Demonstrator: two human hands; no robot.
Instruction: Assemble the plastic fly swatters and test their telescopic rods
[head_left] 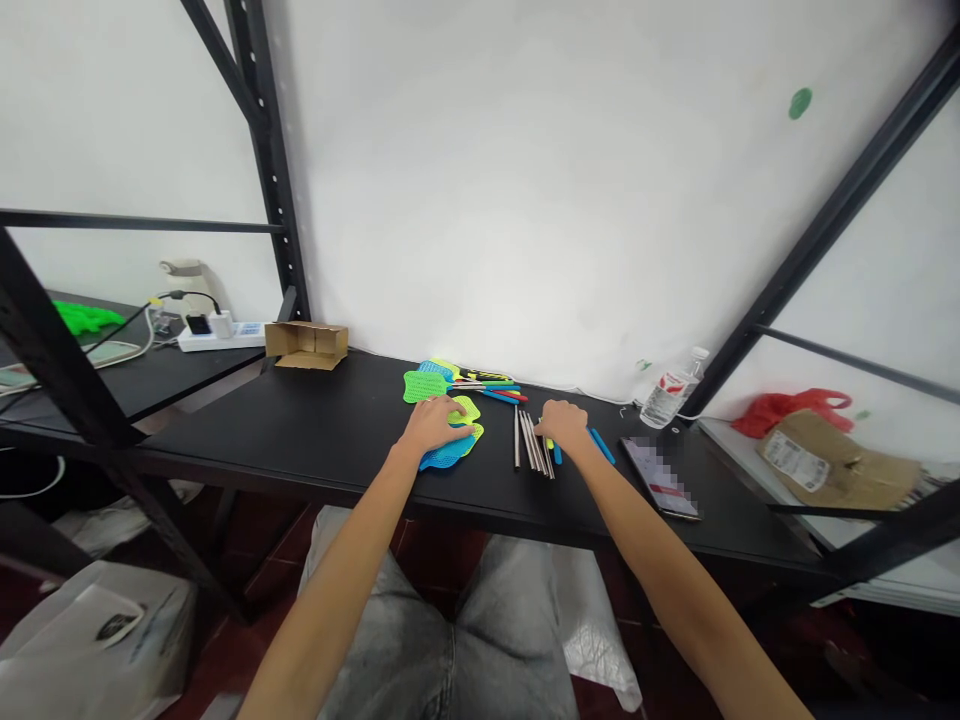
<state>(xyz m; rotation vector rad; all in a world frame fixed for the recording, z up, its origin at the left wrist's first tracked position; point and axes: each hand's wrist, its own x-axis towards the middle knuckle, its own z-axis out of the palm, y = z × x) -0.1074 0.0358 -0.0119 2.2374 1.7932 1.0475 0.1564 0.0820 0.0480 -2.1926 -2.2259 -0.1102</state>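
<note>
My left hand (435, 424) lies over yellow mesh fly swatter heads (466, 408) and a blue one (444, 457), its thumb and forefinger apart. Part of those heads is hidden under the palm. My right hand (565, 420) is closed, with the fingers curled just right of several thin metal rods (534, 448); whatever it may hold is hidden. Below and beside that hand are blue handles (602, 446), one partly covered. Farther back lies a pile of fly swatters with a green head (425, 386) and coloured handles (501, 396) pointing right.
An open cardboard box (307, 345) stands at the table's back left, near a white power strip (225, 336). To the right are a phone (661, 478) and a clear bottle (673, 392). Black shelf posts (274, 170) rise at both sides, and a white wall closes the back.
</note>
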